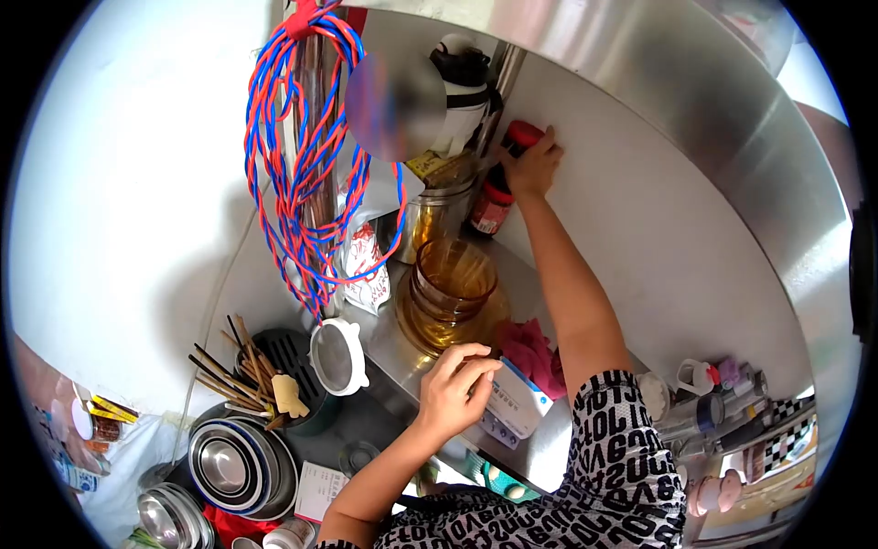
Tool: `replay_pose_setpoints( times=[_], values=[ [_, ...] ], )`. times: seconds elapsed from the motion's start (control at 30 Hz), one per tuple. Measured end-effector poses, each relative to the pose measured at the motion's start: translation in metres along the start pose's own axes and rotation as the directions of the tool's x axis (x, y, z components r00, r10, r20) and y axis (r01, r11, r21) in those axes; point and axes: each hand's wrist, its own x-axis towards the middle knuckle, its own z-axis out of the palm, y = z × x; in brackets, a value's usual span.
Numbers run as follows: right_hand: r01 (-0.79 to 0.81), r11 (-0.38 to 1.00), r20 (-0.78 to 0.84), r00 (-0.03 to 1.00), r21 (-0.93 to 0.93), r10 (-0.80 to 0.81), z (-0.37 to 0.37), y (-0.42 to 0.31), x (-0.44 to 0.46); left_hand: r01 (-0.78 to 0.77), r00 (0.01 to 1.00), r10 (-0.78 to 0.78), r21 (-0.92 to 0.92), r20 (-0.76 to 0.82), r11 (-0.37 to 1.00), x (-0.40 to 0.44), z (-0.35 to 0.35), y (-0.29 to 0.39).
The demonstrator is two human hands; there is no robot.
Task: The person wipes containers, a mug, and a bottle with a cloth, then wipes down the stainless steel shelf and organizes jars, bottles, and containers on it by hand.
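Note:
My right hand [534,166] reaches up to the back of the metal shelf, its fingers wrapped round a dark jar with a red lid [524,134]. Just below it stands another red-lidded jar [491,209] with a red label. Lower down, my left hand [455,392] hovers with loosely bent fingers and nothing visible in it. Close beside that hand lies a white box with blue edging [517,403]. Stacked amber glass bowls [455,279] rest on amber plates [409,320] above my left hand. A crumpled pink cloth [530,352] is near the box.
A coil of red and blue twisted wire [315,156] hangs at the shelf's left post. Below it are a white-rimmed strainer [337,357], chopsticks [229,375] in a dark holder and nested metal bowls [227,465]. The shelf's curved metal edge [722,119] runs along the upper right.

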Motion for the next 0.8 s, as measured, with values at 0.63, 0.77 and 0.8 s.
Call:
replay_pose_setpoints(
  times=[0.63,0.77,0.8],
  values=[
    [0.329,0.925,0.027,0.940,0.188,-0.340,-0.223,0.060,-0.170,-0.107,0.982,0.136,-0.208,0.129,0.972,-0.011,0.037,0.060],
    [0.025,0.987,-0.178,0.984,0.158,0.003,-0.295,0.105,-0.247,-0.150,0.963,0.192,-0.219,0.187,0.964,-0.023,0.057,0.078],
    [-0.056,0.980,-0.244,0.964,0.190,0.102,-0.304,0.124,-0.266,-0.166,0.961,0.206,-0.207,0.185,0.964,-0.025,0.063,0.081]
  ],
)
